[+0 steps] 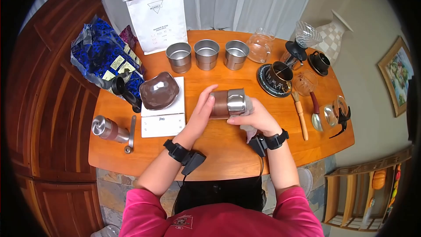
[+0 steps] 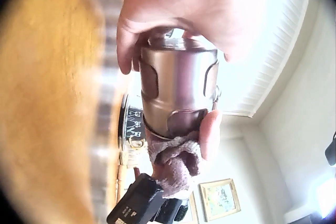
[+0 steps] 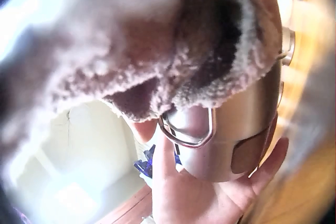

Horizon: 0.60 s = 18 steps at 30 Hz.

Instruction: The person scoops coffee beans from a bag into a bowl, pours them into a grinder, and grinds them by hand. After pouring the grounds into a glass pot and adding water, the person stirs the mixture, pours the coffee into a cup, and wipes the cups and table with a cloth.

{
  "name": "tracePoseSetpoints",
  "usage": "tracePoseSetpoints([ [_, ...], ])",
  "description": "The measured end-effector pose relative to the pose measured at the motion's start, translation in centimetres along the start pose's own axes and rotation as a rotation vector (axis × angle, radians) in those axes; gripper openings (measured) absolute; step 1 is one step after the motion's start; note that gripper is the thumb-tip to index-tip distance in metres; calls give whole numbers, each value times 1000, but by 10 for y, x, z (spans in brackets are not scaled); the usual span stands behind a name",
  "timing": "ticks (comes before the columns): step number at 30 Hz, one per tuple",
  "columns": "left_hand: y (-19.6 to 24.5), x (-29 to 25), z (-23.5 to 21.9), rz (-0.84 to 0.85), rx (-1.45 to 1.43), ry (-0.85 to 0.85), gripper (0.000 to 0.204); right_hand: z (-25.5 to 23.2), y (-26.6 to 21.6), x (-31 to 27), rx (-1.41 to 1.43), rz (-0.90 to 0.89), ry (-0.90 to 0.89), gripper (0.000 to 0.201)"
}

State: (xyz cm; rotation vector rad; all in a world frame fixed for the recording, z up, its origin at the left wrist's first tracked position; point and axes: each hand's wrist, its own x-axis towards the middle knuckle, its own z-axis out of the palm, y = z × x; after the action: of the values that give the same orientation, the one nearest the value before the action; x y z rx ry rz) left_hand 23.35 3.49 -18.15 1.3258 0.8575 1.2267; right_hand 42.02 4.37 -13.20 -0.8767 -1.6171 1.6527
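Note:
A stainless steel cup point(image 1: 237, 101) lies sideways between both hands above the middle of the table, its wire handle point(image 3: 189, 142) showing in the right wrist view. My left hand point(image 1: 201, 112) holds its left end, with thumb and fingers spread round the base. At the other end my right hand point(image 1: 258, 116) grips a fuzzy greyish-pink cloth point(image 2: 178, 166) bunched at the mouth, thumb against the cup's outside. In the right wrist view the cloth covers much of the right hand. The left wrist view shows dark reflections on the cup's wall.
Three steel cups point(image 1: 206, 55) stand at the back beside a white coffee bag point(image 1: 158, 17). To the left are a brown dish point(image 1: 159, 91) on a white scale point(image 1: 163, 125) and a hand grinder point(image 1: 109, 129). Glassware, a black cup point(image 1: 280, 72) and a brush point(image 1: 301, 116) occupy the right.

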Motion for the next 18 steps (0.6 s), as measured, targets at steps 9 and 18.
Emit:
tracePoseSetpoints([
  [9,-8,1,-2,-280,-280,6,36,9,2,1,-230,-48,-148,48],
  [18,4,-3,1,131,178,19,37,13,5,0,573,154,49,49],
])
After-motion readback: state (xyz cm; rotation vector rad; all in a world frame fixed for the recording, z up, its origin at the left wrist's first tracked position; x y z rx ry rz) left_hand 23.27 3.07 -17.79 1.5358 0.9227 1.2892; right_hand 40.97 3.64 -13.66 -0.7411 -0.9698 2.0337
